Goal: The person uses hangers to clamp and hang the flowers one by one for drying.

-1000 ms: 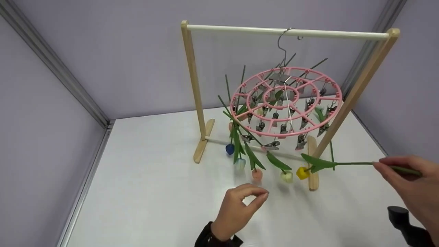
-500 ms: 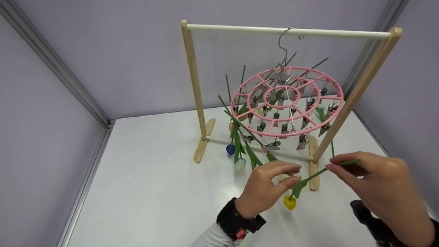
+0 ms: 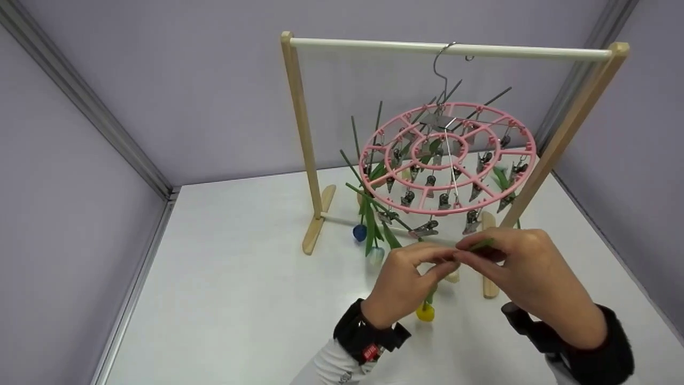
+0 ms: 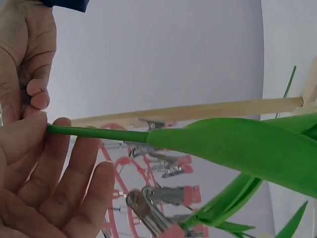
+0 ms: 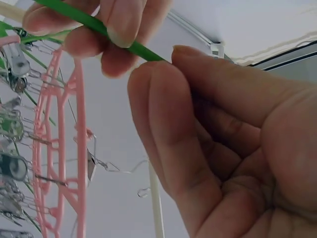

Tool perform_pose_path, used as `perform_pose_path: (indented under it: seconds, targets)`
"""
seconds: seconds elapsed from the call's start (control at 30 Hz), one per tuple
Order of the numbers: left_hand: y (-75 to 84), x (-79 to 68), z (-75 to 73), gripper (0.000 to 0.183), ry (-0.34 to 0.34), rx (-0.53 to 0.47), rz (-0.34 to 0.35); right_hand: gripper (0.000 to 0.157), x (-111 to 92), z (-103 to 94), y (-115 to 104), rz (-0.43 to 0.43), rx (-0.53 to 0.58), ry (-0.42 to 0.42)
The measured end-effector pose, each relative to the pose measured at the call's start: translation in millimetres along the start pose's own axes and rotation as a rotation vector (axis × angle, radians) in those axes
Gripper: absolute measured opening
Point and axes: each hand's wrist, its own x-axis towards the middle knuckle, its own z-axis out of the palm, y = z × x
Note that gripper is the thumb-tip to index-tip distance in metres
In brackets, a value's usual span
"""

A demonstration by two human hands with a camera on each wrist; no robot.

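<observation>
Both hands meet on the stem of an artificial yellow tulip (image 3: 425, 312), in front of a pink round clip hanger (image 3: 448, 212). My left hand (image 3: 401, 283) pinches the green stem (image 4: 99, 132) between thumb and fingers, its other fingers spread beneath. Close beside it, my right hand (image 3: 526, 267) pinches the stem near its end. The bloom hangs below the left hand, and a long green leaf (image 4: 237, 148) fills the left wrist view's right side. Metal clips (image 3: 472, 222) dangle from the hanger just above the hands.
The hanger's hook sits over the white rod (image 3: 374, 44) of a stand with wooden posts (image 3: 305, 133). Several tulips hang in clips, among them a blue one (image 3: 359, 232), a light blue one (image 3: 376, 255) and a pale one (image 3: 452, 276) partly behind the hands.
My right hand has moved left with the yellow tulip. My left hand has risen to the right and now pinches the stem too. The bloom has swung to hang downward.
</observation>
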Motion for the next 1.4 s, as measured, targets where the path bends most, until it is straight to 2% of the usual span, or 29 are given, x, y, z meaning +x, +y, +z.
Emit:
perform_pose_path:
  seconds: [0.1, 0.23, 0.43, 0.57, 0.63, 0.77, 0.9, 1.07, 1.23, 1.4]
  targets:
    - [-3.1, -2.0, -6.4, 0.023, 0.021, -0.01, -0.015, 0.022, 1.7, 2.5, 2.0, 0.005, 0.019, -0.002]
    - [-6.2, -5.6, -15.0, 0.019, 0.045, -0.034, -0.066, 0.02, -0.9, 0.7, 13.1, 0.029, 0.006, 0.04]
    - [-10.9, -10.8, -26.3, 0.022, 0.086, -0.062, -0.111, 0.01, -9.3, -0.3, 40.6, 0.19, -0.046, 0.088]
    - [-13.1, -11.3, -30.1, 0.024, 0.109, -0.105, -0.125, 0.013, -10.6, 3.8, 61.8, 0.288, -0.06, 0.119]
    - [-12.6, -11.2, -31.2, 0.024, 0.118, -0.125, -0.145, 0.02, -8.7, 7.8, 71.8, 0.334, -0.019, 0.085]
    - [-9.2, -10.1, -32.4, 0.023, 0.118, -0.152, -0.187, 0.035, -2.1, 17.7, 87.6, 0.403, 0.092, -0.068]
    - [-4.6, -8.3, -32.2, 0.023, 0.105, -0.165, -0.206, 0.033, 4.7, 25.3, 96.9, 0.399, 0.165, -0.173]
    - [-1.8, -7.6, -32.1, 0.027, 0.091, -0.159, -0.211, 0.029, 10.8, 31.9, 102.5, 0.37, 0.217, -0.218]
    - [-0.7, -7.5, -33.4, 0.027, 0.075, -0.166, -0.225, 0.029, 12.3, 35.7, 102.7, 0.366, 0.254, -0.23]
    - [0.0, -7.5, -35.6, 0.023, 0.073, -0.195, -0.239, 0.028, 14.4, 39.1, 98.8, 0.367, 0.29, -0.185]
